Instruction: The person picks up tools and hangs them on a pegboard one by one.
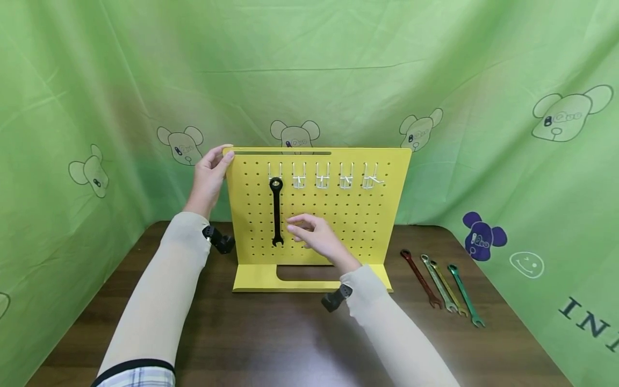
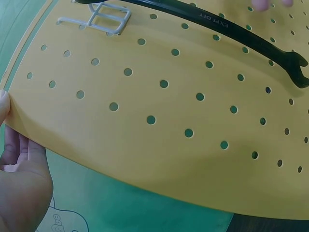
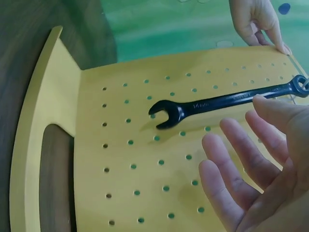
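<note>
A yellow pegboard (image 1: 258,277) stands upright on its base. My left hand (image 1: 209,174) pinches its top left corner, thumb in front and the other fingers behind. From the leftmost white wire hook hangs a black combination wrench (image 1: 277,212), ring end up and open jaw down. To the right of that wrench is my right hand (image 1: 316,237), its fingers loosely spread and holding nothing. In the right wrist view the thumb (image 3: 275,108) overlaps the wrench shank close to the ring end. The left wrist view shows the wrench (image 2: 212,20) lying along the board face.
Several more white wire hooks (image 1: 322,181) line the board's upper part, holding nothing. On the brown table (image 1: 271,338) at the right lie a red wrench (image 1: 422,279), a silver wrench (image 1: 439,285), a yellow wrench (image 1: 450,289) and a green wrench (image 1: 466,295). Green cloth (image 1: 338,54) hangs around the table.
</note>
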### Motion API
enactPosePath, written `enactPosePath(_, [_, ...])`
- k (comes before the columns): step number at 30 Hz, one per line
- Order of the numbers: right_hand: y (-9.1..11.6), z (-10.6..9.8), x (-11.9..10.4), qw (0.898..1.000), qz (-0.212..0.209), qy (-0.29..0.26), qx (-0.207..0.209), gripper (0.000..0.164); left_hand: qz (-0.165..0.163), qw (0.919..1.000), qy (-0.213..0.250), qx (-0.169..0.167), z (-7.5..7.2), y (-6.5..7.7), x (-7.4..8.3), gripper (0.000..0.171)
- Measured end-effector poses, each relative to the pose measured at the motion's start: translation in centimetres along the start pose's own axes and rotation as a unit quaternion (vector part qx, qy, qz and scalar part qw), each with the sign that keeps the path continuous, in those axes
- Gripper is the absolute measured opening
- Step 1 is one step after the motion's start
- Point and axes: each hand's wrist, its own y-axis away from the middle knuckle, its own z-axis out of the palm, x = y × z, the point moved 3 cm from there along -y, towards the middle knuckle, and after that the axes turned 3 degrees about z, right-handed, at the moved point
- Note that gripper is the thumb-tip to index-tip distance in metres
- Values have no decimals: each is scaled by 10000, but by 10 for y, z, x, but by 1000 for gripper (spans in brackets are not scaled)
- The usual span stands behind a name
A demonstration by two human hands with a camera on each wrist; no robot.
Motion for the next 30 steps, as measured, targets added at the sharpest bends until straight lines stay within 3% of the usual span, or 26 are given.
enactPosePath(7, [15,-12,7,9996,24,268,-99,40,-66,10000,3,-28,1,-1,0,42])
enactPosePath(14, [24,-30,27,9993,153,349,-41,39,-47,10000,-6,-3,-1,-1,-1,39])
enactPosePath(30, [69,-99,84,9924,581,1037,309,38,17,10000,51,30,0,0,0,38])
